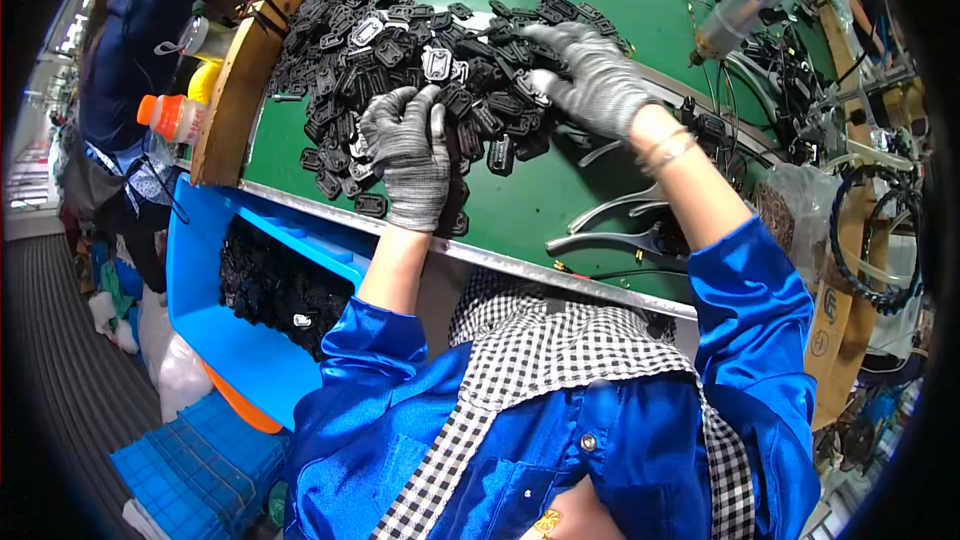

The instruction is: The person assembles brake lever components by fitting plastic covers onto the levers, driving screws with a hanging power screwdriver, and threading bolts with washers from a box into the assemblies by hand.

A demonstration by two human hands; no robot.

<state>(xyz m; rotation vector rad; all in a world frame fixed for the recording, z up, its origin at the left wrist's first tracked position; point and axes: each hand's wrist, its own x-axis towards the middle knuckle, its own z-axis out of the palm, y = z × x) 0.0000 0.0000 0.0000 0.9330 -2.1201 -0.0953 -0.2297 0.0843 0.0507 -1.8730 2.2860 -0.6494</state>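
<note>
A heap of small black plastic plates (pixel 340 70) with cut-out middles covers much of the green tabletop. My left hand (pixel 408 155), in a grey knit glove, rests at the heap's near side with its fingers bent; what lies under the fingertips is hidden. Just beyond those fingertips is a plate with a silver face (pixel 437 63), and another silver-faced plate (pixel 366 33) lies farther left. Over the heap's right side, my gloved right hand (pixel 598 85) reaches leftward, thumb and fingers apart. Close to its thumb are more plates, one with a pale face.
Pliers (pixel 620 238) lie at the right by the table's metal edge. A power screwdriver (pixel 735 15) hangs at the upper right. Below left, a blue bin (pixel 205 285) holds black parts. A wooden board (pixel 235 90) borders the table's left; another person stands beyond it.
</note>
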